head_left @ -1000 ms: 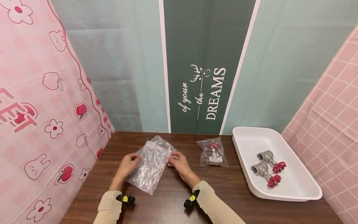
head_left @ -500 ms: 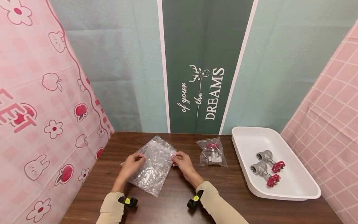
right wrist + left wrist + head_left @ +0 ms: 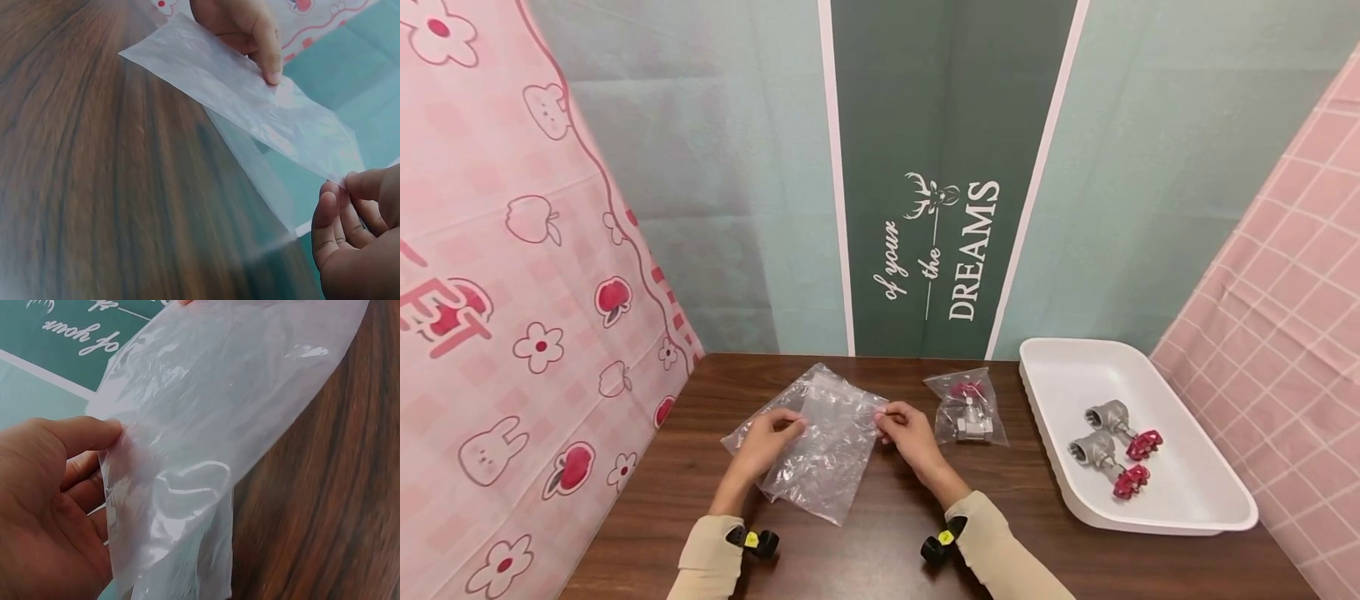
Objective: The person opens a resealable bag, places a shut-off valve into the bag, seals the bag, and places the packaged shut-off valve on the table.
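Two beige sleeves [image 3: 706,554] reach over the near side of a dark wood tabletop [image 3: 842,571], a black camera [image 3: 766,544] worn at each wrist. Beyond the cuffs, the left hand [image 3: 763,442] and the right hand [image 3: 912,437] hold a clear plastic bag [image 3: 827,471] left of centre. The grip is narrow on both sides: each hand pinches film. A second clear bag [image 3: 797,392] lies beneath, showing along the far left. Just right of the right hand sits a bagged valve [image 3: 974,427] with a red handwheel; farther right, a white tray [image 3: 1195,492] contains two unwrapped valves [image 3: 1096,450]. Green cloth [image 3: 955,100] hangs at the far side.

The thin, slick film could slip from such a light pinch, or crease if the hands pull unevenly; should the layers cling, the lower bag could be dragged along.

The right wrist view shows what the head view cannot make plain: right thumb and fingertips closed on the bag's very corner. The left wrist view shows one digit on the film's face, other fingers behind. Tray and valves appear only from the head.
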`<state>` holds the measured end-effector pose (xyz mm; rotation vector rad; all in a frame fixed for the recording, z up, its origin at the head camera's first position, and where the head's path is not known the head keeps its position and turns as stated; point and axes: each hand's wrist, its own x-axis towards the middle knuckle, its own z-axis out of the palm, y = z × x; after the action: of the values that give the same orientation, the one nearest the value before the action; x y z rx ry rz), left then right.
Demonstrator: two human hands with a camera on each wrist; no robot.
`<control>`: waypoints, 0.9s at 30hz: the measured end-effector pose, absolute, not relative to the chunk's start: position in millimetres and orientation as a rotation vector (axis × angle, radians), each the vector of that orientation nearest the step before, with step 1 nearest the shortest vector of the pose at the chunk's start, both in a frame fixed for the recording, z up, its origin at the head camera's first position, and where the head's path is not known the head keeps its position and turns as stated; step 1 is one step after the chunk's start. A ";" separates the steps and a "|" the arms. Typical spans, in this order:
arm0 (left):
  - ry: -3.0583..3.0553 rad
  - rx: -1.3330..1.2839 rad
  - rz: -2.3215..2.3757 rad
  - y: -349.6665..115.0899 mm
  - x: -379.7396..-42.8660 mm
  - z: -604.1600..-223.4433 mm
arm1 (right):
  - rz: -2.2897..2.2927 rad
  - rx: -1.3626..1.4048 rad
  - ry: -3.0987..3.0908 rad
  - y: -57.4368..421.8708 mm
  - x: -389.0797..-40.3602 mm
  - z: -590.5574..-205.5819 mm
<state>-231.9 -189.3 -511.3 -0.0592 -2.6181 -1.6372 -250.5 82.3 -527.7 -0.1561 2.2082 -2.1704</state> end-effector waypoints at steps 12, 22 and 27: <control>-2.571 -0.162 -1.748 -166.5 -226.5 -507.6 | -2.099 -0.232 2.397 108.8 -241.4 -516.1; -2.578 -0.232 -1.857 -147.4 -219.6 -504.2 | -2.009 -0.239 2.483 136.3 -238.7 -508.6; -2.577 -0.345 -1.895 -138.0 -220.0 -503.7 | -1.987 -0.263 2.539 149.2 -236.9 -504.4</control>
<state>-220.0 -138.0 -503.7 -0.3454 -2.5772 -1.8953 -236.9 149.2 -504.4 -0.2628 2.5394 -1.9866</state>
